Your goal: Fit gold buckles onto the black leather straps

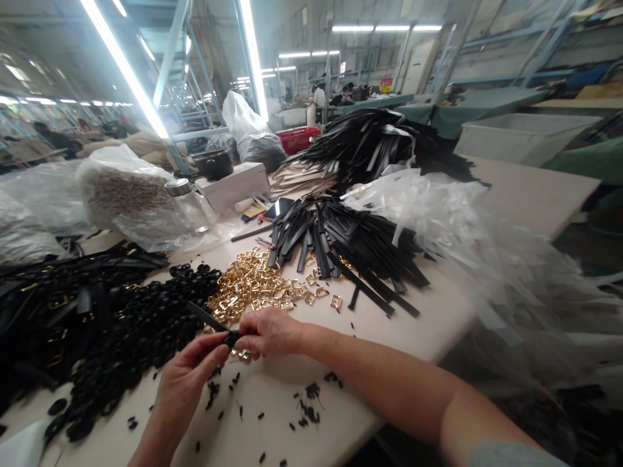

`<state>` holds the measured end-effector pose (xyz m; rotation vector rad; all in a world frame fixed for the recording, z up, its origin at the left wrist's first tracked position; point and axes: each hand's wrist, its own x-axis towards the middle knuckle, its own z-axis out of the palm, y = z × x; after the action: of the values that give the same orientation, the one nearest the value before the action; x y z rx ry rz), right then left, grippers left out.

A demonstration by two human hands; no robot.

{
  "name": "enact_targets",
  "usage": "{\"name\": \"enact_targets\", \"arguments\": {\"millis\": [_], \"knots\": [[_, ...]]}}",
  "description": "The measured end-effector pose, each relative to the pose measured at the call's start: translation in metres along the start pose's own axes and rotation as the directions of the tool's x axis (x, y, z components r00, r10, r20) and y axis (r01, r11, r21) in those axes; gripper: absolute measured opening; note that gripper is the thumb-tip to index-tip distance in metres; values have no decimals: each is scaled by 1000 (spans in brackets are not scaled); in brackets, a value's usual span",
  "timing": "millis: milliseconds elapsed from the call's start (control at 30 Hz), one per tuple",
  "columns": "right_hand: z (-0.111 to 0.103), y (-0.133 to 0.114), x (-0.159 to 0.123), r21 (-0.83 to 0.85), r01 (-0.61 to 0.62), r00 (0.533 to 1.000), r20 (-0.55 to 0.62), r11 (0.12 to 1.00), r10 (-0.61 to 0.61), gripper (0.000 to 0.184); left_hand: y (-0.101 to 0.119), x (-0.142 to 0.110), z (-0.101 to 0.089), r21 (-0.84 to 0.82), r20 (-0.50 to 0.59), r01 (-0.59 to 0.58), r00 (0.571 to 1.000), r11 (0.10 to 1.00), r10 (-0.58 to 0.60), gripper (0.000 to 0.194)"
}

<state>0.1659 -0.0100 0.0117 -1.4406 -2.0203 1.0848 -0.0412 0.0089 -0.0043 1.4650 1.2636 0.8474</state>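
My left hand [197, 361] pinches a black strap [207, 316] between thumb and fingers; its free end sticks up toward the far left. Against it, my right hand [267, 333] closes its fingers on the same strap's near end. The exact spot between the fingertips is partly hidden. Just beyond both hands lies a heap of gold buckles [253, 282], a few of them under the right hand. To the left spreads a pile of small black loops [146, 318]. Farther back, many loose black straps [335, 233] fan out over the table.
Small black bits [309, 408] are scattered on the near tabletop [272, 402]. Finished-looking black straps with buckles [53, 311] pile at left. Behind stand a glass jar [187, 204], a white box [233, 185] and plastic bags [121, 194]. Plastic sheeting [438, 207] hangs over the right edge.
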Motion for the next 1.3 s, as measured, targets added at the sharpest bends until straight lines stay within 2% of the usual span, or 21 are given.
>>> {"name": "enact_targets", "arguments": {"millis": [167, 300, 367, 467, 567, 700, 800, 933, 1133, 1200, 1300], "knots": [[-2, 0, 0, -259, 58, 998, 31, 964, -52, 26, 6, 0, 1, 62, 17, 40, 999, 997, -41, 46], [-1, 1, -1, -295, 101, 995, 53, 950, -89, 25, 6, 2, -2, 99, 82, 67, 994, 993, -76, 46], [1, 1, -1, -271, 118, 993, 43, 955, -110, 24, 3, 4, -6, 97, 106, 80, 990, 992, -90, 46], [4, 2, 0, -194, 61, 998, 16, 979, -60, 22, 0, 5, -8, 78, 91, 78, 992, 994, -85, 46], [8, 4, 0, -81, 0, 999, -51, 997, -4, 17, -4, 6, -5, 49, 63, 33, 997, 998, -36, 46], [10, 10, 0, 29, 16, 992, -123, 999, -12, 17, -12, 6, 5, -15, 45, -45, 998, 999, 46, 38], [12, 14, -1, 49, 27, 992, -121, 998, -21, 14, -18, 9, 12, -70, 32, -83, 996, 994, 86, 31], [17, 22, 0, 94, 31, 988, -151, 995, -16, 9, -20, 12, 16, -70, 36, -69, 997, 995, 72, 28], [22, 35, 4, 352, 48, 997, -77, 935, -22, 15, -16, 10, 25, -179, 126, -50, 989, 983, 74, 24], [22, 37, 5, 340, 70, 995, -91, 938, -41, 17, -15, 9, 26, -155, 112, -89, 988, 984, 107, 21], [23, 39, 5, 234, 67, 989, -141, 970, -34, 15, -11, 8, 26, -16, 43, -227, 973, 974, 228, 13]]}}
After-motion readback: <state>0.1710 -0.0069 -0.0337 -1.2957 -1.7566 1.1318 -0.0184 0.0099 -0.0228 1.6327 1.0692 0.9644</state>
